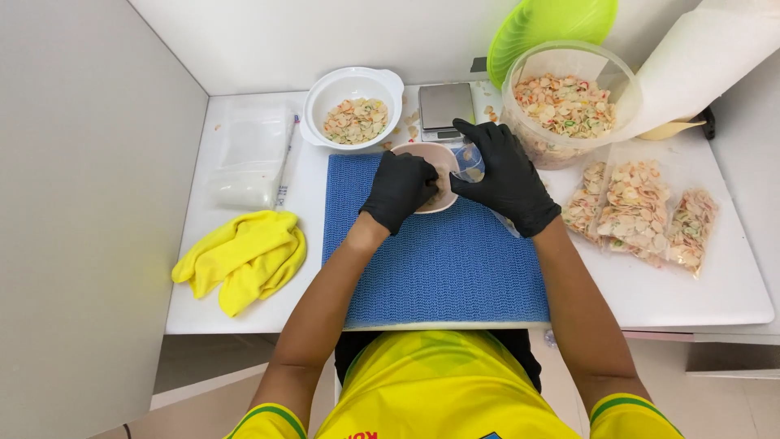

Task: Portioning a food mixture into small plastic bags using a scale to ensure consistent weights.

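Left hand grips small pale bowl of chips, tilted twd clear bag pinched open by right hand, prob so chips slide in; both over blue mat on counter

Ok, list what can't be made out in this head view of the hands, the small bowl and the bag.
- Small bowl: contents mostly hidden by the left hand.
- Clear bag: mouth and fill covered by the right hand; see-through plastic blurs its outline.
- Scale: display too small, front edge behind the hands.
- Green lid: top cut off by the picture's edge.
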